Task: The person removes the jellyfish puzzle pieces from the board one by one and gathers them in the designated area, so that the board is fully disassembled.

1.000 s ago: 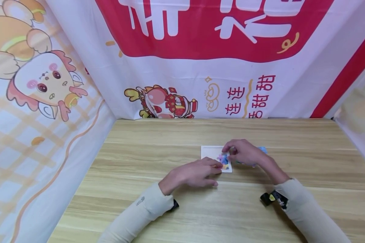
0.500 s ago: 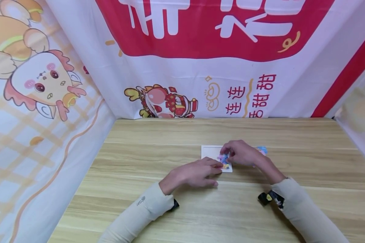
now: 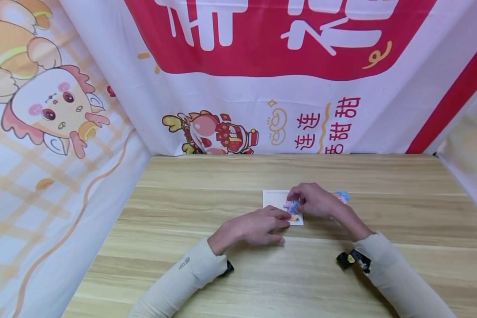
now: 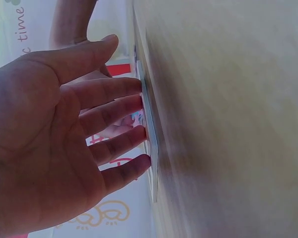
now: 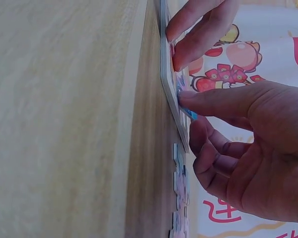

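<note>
A white framed puzzle board (image 3: 274,197) lies on the wooden table, with a few colourful jigsaw pieces (image 3: 295,217) in its right part. My left hand (image 3: 258,226) rests its fingertips on the near side of the board. In the left wrist view, the fingers of that left hand (image 4: 69,134) are spread and nearly straight, touching the board's edge (image 4: 148,119). My right hand (image 3: 316,201) reaches over the board's right side. Seen from the right wrist, its thumb and fingers pinch a blue puzzle piece (image 5: 192,114), which stands tilted against the board.
Several loose puzzle pieces (image 3: 343,196) lie just right of the board, partly hidden by the right hand and forearm. The wooden table (image 3: 206,176) meets a printed white and red cloth (image 3: 230,88) at its back edge. Another patterned cloth (image 3: 63,176) hangs on the left.
My right hand has shifted slightly left, further over the board, and lowered to the pieces. More of the loose pieces' upper edge now shows. The left hand has stayed put.
</note>
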`<state>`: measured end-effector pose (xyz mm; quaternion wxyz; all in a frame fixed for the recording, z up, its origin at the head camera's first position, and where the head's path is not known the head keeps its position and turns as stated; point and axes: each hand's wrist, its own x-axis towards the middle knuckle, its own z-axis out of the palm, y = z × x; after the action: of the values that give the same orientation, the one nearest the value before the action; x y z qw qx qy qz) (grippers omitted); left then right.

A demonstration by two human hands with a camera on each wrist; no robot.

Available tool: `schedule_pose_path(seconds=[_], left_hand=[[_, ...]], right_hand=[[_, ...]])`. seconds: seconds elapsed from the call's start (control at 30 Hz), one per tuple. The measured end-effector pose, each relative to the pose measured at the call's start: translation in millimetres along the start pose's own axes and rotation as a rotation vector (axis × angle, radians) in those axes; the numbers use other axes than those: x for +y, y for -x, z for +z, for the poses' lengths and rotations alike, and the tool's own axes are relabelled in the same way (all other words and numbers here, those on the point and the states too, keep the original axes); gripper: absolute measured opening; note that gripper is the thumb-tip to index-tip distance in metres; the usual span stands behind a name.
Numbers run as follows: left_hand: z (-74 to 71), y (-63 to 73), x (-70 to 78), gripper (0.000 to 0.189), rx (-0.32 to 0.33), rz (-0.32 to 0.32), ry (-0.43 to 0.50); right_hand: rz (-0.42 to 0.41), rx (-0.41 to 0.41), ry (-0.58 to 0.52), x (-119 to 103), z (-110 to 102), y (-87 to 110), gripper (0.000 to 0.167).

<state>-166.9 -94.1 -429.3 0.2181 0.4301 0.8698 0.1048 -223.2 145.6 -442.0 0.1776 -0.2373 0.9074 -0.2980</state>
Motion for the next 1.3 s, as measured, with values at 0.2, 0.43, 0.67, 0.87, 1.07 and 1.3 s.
schedule_pose_path(seconds=[0.2, 0.43, 0.67, 0.87, 1.07, 1.3], left_hand=[[0.6, -0.5, 0.1, 0.055, 0.001, 0.001, -0.011], [1.2, -0.8, -0.3, 0.055, 0.001, 0.005, -0.01], [0.3, -1.1, 0.5, 0.056, 0.004, 0.009, -0.019], [0.5, -1.1, -0.7, 0.056, 0.004, 0.012, -0.028], [0.3, -0.8, -0.3, 0.056, 0.003, 0.007, -0.02], [-0.2, -0.6, 1.6, 0.058, -0.016, -0.004, -0.02]], right_hand=[[0.016, 0.017, -0.041, -0.8, 0.3, 1.2, 0.015], [0.01, 0.029, -0.098, 0.1, -2.0, 2.2, 0.015], [-0.014, 0.054, -0.082, 3.5, -8.8, 7.2, 0.013], [-0.015, 0.034, -0.103, 11.9, -15.0, 12.8, 0.012], [-0.006, 0.024, -0.122, 20.6, -19.2, 19.4, 0.012], [0.018, 0.02, -0.145, 31.2, -25.5, 29.1, 0.015]])
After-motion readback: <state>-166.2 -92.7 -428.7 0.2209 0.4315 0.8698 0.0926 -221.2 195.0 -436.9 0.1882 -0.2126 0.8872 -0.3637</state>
